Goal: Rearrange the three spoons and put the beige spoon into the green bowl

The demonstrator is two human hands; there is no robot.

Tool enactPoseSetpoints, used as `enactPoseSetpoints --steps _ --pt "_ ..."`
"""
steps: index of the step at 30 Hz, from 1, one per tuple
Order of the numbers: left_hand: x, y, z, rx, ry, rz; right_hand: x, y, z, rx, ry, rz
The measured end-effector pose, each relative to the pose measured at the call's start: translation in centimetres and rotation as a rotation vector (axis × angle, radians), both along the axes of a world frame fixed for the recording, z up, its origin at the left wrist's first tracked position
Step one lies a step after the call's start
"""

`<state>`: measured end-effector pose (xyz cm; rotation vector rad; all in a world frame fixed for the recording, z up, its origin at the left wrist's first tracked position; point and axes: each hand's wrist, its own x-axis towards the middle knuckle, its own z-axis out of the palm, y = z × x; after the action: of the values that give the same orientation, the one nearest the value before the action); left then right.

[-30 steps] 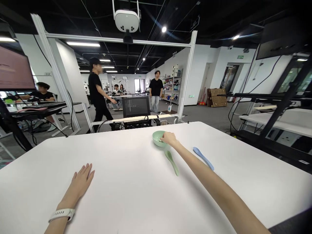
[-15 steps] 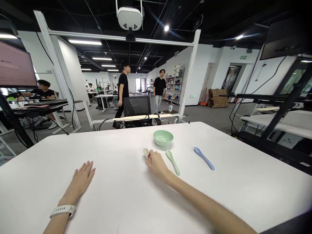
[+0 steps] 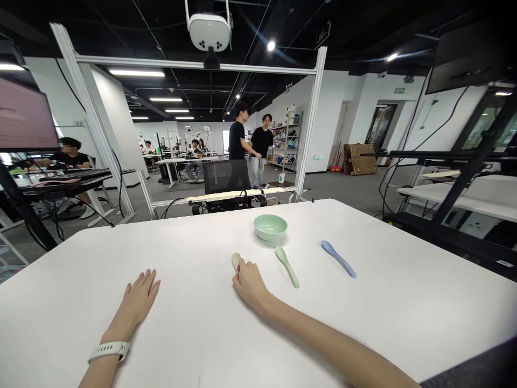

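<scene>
The right hand (image 3: 251,283) has its fingers curled in and is gripping a cream spoon (image 3: 236,261). Only the round end of this spoon shows, poking out past the fingers, and the rest is hidden under the hand. It is low over the white table (image 3: 194,334), near the middle, but I cannot tell if the spoon is touching the top. The left hand (image 3: 139,298) is open and holds nothing. It lies flat with the palm down on the left part of the table, well apart from the spoons, and there is a white band (image 3: 109,351) on that wrist. Just to the right of the right hand, a green spoon (image 3: 286,265) lies on the table with its round end pointing away from the person. More to the right lies a blue spoon (image 3: 338,258), and its round end points away too. A green bowl (image 3: 270,230) sits upright near the far edge, just past the green spoon and not touching it. Behind the table there is a black chair (image 3: 226,178) and a big metal frame (image 3: 262,69). A white box (image 3: 210,32) is up at the top of the frame. Two people in black shirts stand past the chair, close to each other, and a shelf (image 3: 288,137) full of things is behind them.
</scene>
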<state>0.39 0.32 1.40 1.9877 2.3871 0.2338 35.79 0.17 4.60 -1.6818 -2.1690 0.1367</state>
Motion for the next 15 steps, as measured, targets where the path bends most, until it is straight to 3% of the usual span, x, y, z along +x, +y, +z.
enactPoseSetpoints --steps 9,12,15 --pt "-0.2 0.2 -0.5 0.042 -0.003 0.001 0.1 0.1 0.6 0.04 0.021 -0.011" --pt "-0.3 0.2 -0.5 0.042 -0.005 0.0 2.0 0.6 1.7 0.067 -0.006 -0.094" --pt "-0.2 0.2 -0.4 0.03 -0.008 0.001 5.8 1.2 2.4 0.065 -0.113 -0.278"
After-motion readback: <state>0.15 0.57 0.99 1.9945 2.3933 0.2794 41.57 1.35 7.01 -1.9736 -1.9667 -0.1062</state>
